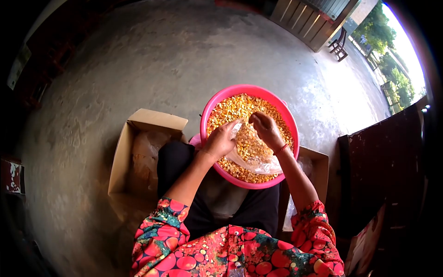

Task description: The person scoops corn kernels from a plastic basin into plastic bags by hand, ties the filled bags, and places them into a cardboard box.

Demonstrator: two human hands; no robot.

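A pink basin [211, 102] full of yellow corn kernels [240, 105] sits in front of my knees. Over the kernels lies a clear plastic bag [263, 167], its upper edge raised and its lower part draped toward the near rim. My left hand [222, 140] is closed on the bag's edge at the left. Just right of it, my right hand [267, 129] has its fingers bent together close to the bag's top; what they pinch, if anything, is hidden. A red band circles my right wrist.
An open cardboard box [121, 161] with clear plastic inside stands left of my legs. Another box [319, 177], also with plastic, is at the right, near a dark piece of furniture [383, 157]. A wooden chair [339, 45] stands near the doorway.
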